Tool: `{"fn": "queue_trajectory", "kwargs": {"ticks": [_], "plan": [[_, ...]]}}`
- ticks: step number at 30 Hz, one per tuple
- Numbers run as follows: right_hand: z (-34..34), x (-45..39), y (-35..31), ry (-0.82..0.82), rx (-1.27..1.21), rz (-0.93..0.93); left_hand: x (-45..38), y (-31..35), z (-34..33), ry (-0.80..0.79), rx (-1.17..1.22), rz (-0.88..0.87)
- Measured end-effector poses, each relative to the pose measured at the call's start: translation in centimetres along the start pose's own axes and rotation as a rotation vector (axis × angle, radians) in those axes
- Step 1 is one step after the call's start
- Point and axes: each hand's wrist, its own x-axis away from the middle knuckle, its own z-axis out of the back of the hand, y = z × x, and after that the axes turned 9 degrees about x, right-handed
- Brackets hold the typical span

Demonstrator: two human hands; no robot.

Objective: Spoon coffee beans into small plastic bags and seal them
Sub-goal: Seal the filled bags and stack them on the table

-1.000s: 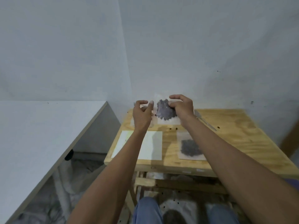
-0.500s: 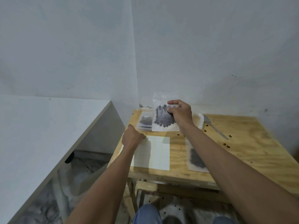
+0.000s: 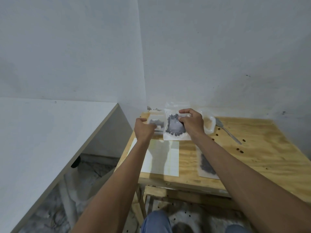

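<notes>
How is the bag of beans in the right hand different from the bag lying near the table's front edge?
The held bag stands upright at the back, pinched by the right hand; the front bag lies flat, untouched, partly hidden by the forearm. The held bag's beans bunch together; the front bag's spread thin. Both are clear plastic with dark beans.

Table: I see a pale plywood table pushed into the corner, with wooden rails under its front edge.
Sheet: a white sheet lies flat near the table's front-left edge.
Walls: two plain grey-white walls meet in a vertical corner line behind the table; a few dark specks mark the right one.
Side counter: a white counter runs along my left, with a thin tan edge.
Floor: marbled grey floor shows under the counter and below the table.
Knees: blue trouser knees sit at the bottom edge.
</notes>
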Motion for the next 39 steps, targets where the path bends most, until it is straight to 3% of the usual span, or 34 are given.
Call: {"fn": "queue_trajectory", "kwargs": {"ticks": [3,9,19,26,33,39], "plan": [[0.1,0.1,0.2,0.010,-0.005,0.004,1.2,2.4,-1.1,-0.026,0.250,-0.046],[0.5,0.3,-0.1,-0.015,-0.066,0.007,3.2,3.5,-3.7,-0.136,0.330,-0.055],[0.9,0.1,-0.1,0.040,-0.045,0.106,4.3,1.9,-5.2,-0.130,0.297,-0.243],[1.4,-0.1,0.0,-0.032,-0.047,0.111,3.4,1.9,-4.5,-0.317,0.303,-0.131],[0.2,-0.9,0.1,-0.010,-0.048,-0.041,2.9,1.5,-5.5,-0.247,0.331,-0.098],[-0.8,-2.1,0.5,-0.096,0.046,0.028,0.2,0.5,-5.3,-0.253,0.210,-0.136]]}}
